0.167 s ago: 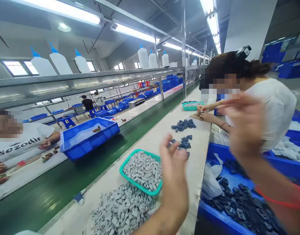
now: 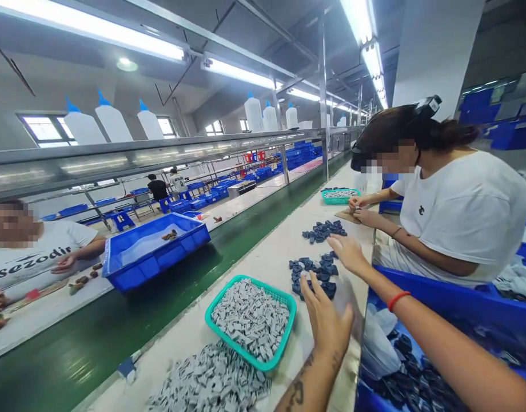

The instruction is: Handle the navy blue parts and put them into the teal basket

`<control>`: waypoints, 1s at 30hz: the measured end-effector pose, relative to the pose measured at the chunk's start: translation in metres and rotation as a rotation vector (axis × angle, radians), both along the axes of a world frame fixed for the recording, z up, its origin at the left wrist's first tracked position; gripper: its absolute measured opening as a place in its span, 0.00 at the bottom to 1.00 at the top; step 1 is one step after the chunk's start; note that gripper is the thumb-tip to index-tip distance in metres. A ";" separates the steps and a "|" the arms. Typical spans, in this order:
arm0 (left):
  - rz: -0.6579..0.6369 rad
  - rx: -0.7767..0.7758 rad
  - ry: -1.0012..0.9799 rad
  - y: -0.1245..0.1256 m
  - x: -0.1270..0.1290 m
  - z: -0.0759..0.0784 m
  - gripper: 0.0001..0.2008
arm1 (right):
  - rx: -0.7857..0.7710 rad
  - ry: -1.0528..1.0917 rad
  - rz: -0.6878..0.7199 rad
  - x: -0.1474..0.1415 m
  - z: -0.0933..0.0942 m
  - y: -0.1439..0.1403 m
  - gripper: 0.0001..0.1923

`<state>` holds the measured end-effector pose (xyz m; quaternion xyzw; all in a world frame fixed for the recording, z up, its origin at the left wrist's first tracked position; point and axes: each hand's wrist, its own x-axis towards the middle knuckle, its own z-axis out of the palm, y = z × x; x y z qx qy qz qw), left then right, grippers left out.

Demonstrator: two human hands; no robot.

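Currently, loose pieces far outnumber those near the worker's two bare hands, so the work looks far from finished. The left hand (image 2: 329, 323), at five o'clock, hovers over or rests against the nearer pile of small dark-blue moulded pieces (image 2: 314, 277); its fingers are spread, with the thumb well apart and nothing visibly gripped. The right hand (image 2: 349, 254), at four o'clock, wearing a thin red wristband (image 2: 399, 300), reaches in from the right beside the same pile. Its fingers are stretched forward and slightly blurred; whether they pinch anything, I cannot tell.

A second dark-blue pile (image 2: 323, 231) lies just beyond on the long cream-coloured tabletop (image 2: 269, 257), between three and four o'clock. At six o'clock, a turquoise perforated plastic basket (image 2: 289, 326) is filled with small light-grey pieces (image 2: 250, 317); a loose grey heap (image 2: 211, 383) spreads against its near side, towards seven. Many more dark pieces (image 2: 413, 377) fill a large blue plastic bin (image 2: 443, 297) at four o'clock, next to a crumpled translucent bag (image 2: 378, 346).

No joined grey-and-blue piece can be made out, nor whether the piled dark pieces are finished or waiting. At three o'clock, a co-worker in a white shirt (image 2: 469, 212) bends over the same table.
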<state>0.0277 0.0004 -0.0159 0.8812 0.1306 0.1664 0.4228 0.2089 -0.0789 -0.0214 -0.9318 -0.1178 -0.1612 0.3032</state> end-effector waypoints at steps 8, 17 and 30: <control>0.150 0.109 0.162 0.028 0.039 -0.041 0.52 | -0.054 0.222 0.139 0.015 -0.039 0.025 0.18; 0.111 0.015 -0.032 0.030 0.033 -0.051 0.31 | 0.137 0.299 0.292 -0.032 -0.070 0.035 0.14; 0.366 -0.357 -0.376 0.026 0.050 -0.076 0.08 | 0.823 0.467 0.198 -0.080 -0.082 0.070 0.16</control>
